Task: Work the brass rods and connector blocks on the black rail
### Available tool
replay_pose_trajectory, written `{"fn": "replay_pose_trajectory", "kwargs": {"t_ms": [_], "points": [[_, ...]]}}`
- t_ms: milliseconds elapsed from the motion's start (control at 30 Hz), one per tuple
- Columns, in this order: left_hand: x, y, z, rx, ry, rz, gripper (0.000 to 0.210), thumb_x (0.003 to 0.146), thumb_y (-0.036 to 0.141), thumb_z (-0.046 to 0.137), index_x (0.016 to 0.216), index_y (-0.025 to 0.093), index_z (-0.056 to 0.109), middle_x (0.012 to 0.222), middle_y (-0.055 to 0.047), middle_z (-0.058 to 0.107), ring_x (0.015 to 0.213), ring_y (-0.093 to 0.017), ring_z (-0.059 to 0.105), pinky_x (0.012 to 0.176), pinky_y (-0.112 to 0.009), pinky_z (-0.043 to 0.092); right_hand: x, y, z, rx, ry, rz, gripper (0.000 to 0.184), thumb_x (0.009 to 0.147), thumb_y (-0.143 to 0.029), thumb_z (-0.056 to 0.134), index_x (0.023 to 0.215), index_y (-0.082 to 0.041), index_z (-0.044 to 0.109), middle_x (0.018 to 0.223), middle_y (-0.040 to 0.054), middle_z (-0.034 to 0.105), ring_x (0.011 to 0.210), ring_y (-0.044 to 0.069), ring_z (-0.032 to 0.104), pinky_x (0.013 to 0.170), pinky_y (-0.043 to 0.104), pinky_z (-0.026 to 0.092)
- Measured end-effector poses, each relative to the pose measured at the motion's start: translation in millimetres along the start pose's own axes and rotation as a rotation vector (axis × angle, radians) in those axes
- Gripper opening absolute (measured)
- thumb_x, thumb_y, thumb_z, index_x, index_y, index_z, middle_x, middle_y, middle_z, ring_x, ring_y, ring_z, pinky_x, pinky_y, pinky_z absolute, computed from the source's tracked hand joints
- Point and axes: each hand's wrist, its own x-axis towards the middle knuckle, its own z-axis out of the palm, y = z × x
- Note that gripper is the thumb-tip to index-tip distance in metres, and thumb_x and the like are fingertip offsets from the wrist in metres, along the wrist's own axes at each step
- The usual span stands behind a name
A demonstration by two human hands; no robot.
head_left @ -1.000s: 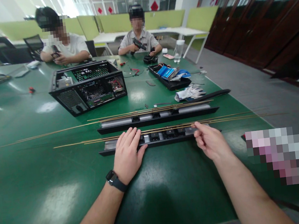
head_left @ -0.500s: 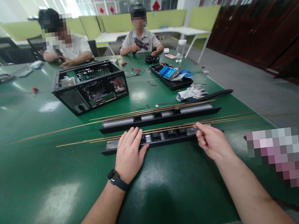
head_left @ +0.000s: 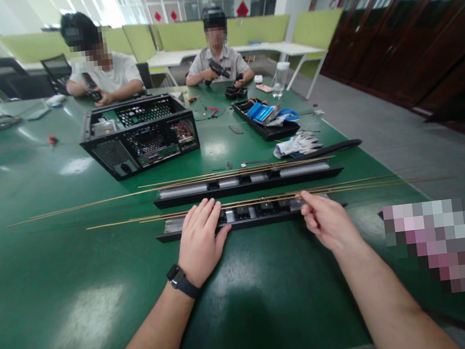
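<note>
My left hand (head_left: 201, 237), wearing a black watch (head_left: 181, 278), lies with its fingers stretched out across the nearer black channel rail (head_left: 259, 223), its thumb along the front edge. Thin brass-coloured rods (head_left: 256, 200) run lengthwise over this rail and stick out past both ends. At the rail's right part, my right hand (head_left: 326, 217) is closed, thumb and forefinger pinching a rod. Dark block-like parts (head_left: 266, 208) sit inside the channel. Just behind, a second black rail (head_left: 250, 186) carries more long rods (head_left: 183, 180) along its top.
An open black computer case (head_left: 140, 137) stands at the back left. Behind the second rail lie white gloves (head_left: 298, 145) and a black tray (head_left: 267, 126) with blue items. Two people sit across the green table (head_left: 78, 259); one holds a power drill (head_left: 219, 69). A clear bottle (head_left: 280, 79) stands nearby.
My right hand has slid slightly left along the rods, its fingers still pinched. My left hand stays in place on the rail.
</note>
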Motion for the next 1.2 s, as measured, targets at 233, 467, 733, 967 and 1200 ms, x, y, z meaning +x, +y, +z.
{"fn": "replay_pose_trajectory", "kwargs": {"t_ms": [233,467,733,967,1200], "points": [[0.5,-0.3,-0.2,-0.019,-0.002,-0.004,0.053,0.099,0.034,0.061,0.149,0.019,0.055,0.149,-0.014,0.061,0.144,-0.032,0.052,0.121,-0.054,0.041,-1.1,-2.3,0.9,0.028,0.04,-0.006,0.038,0.069,-0.041,0.09,0.086,-0.013,0.072,0.054,-0.0035,0.059,0.031,0.004,0.038,0.023,0.015,0.022],[0.6,0.6,-0.8,0.003,0.002,0.001,0.05,0.1,0.035,0.06,0.147,0.017,0.056,0.148,-0.015,0.062,0.143,-0.032,0.053,0.121,-0.054,0.042,-1.1,-5.1,-1.2,0.037,0.074,-0.009,0.033,0.073,-0.037,0.088,0.086,-0.012,0.072,0.054,-0.0035,0.059,0.031,0.005,0.039,0.024,0.015,0.023],[0.3,0.3,-0.6,-0.003,0.0,0.002,0.05,0.101,0.035,0.059,0.148,0.019,0.054,0.149,-0.014,0.061,0.143,-0.032,0.053,0.121,-0.054,0.041,-2.7,-2.3,2.5,-0.002,0.018,0.008,0.04,0.071,-0.044,0.09,0.089,-0.013,0.072,0.055,-0.0025,0.061,0.03,0.005,0.039,0.024,0.015,0.021],[0.7,-0.3,-0.8,-0.011,-0.006,-0.003,0.052,0.1,0.036,0.059,0.15,0.02,0.053,0.149,-0.014,0.061,0.144,-0.032,0.052,0.121,-0.055,0.041,-5.1,-2.8,4.8,-0.022,-0.014,0.012,0.04,0.071,-0.047,0.09,0.085,-0.015,0.069,0.055,-0.0036,0.059,0.03,0.004,0.038,0.025,0.014,0.022],[0.6,0.3,-1.4,0.011,-0.011,0.003,0.049,0.1,0.036,0.06,0.145,0.015,0.056,0.149,-0.015,0.061,0.144,-0.031,0.052,0.122,-0.052,0.041,-2.7,-4.5,0.7,0.024,0.039,-0.021,0.036,0.072,-0.042,0.089,0.084,-0.015,0.07,0.054,-0.0044,0.058,0.031,0.004,0.038,0.024,0.014,0.023]]}}
